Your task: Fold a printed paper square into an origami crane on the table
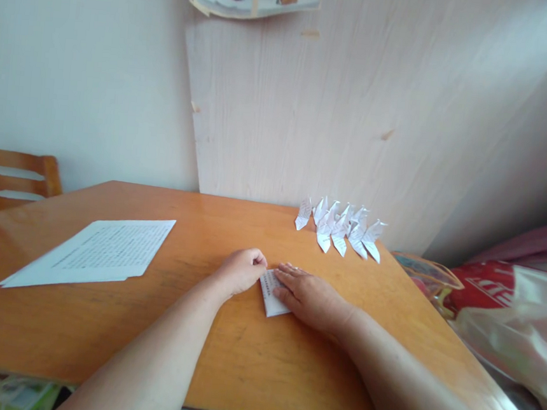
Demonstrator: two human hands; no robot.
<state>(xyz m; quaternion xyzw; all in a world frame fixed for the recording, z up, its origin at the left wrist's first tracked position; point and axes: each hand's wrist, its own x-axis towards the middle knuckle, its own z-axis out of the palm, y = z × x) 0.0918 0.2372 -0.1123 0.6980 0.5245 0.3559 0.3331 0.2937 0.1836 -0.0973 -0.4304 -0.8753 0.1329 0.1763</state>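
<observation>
A small folded sheet of printed paper [273, 303] lies on the wooden table in front of me. My right hand [312, 298] rests flat over its right part, fingers stretched out and pressing down, so that side is hidden. At the paper's upper left corner, my left hand [243, 271] is closed, with thumb and finger pinching the edge. Farther back on the right stand several folded paper cranes [341, 227], white with print on them. One crane [303, 214] sits a little apart on their left.
Printed sheets [106, 251] lie stacked at the table's left. The table [221, 366] meets a pale wall panel [262, 115] at the back. Beyond its right edge are plastic bags [508, 315]; a wooden chair [15, 176] stands at the far left.
</observation>
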